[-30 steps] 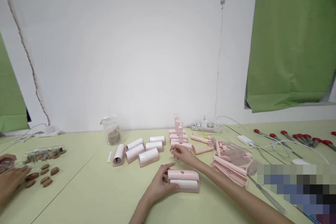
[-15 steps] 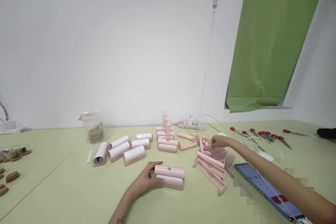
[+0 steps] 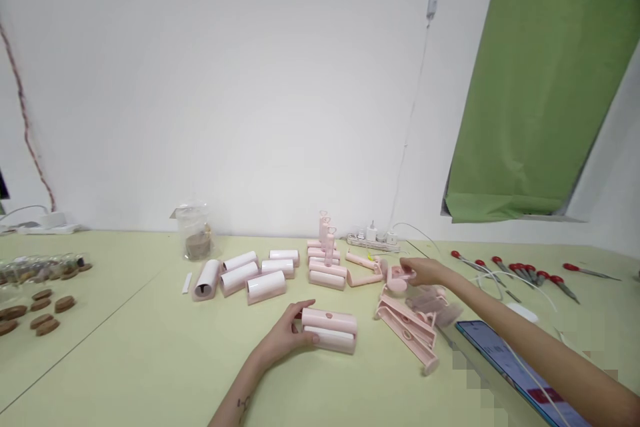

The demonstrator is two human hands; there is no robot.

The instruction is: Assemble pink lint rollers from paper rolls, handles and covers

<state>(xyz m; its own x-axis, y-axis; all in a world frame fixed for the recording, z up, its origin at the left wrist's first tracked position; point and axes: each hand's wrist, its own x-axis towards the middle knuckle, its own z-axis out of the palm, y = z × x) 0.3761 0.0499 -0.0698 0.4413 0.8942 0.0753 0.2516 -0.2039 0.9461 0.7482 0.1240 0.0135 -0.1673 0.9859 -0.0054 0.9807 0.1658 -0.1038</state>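
Note:
My left hand grips the left end of a lint roller, a pink casing with a white roll showing, lying on the table in front. Farther right, my right hand is closed on a pink plastic part above a heap of pieces; its exact shape is partly hidden by the fingers. Just below lie pink casing halves and some translucent pinkish pieces. Assembled pink rollers, some with an upright handle, stand in a column behind. White rolls in pinkish wrapping lie to the left.
A phone lies under my right forearm. Several red-handled tools and a white cable are at the right. A power strip rests by the wall. A bagged item, cork pieces and glass jars are at the left.
My right hand has lifted a pink part from the heap, and pieces there have shifted. My left hand still holds the lint roller. The view has turned slightly left.

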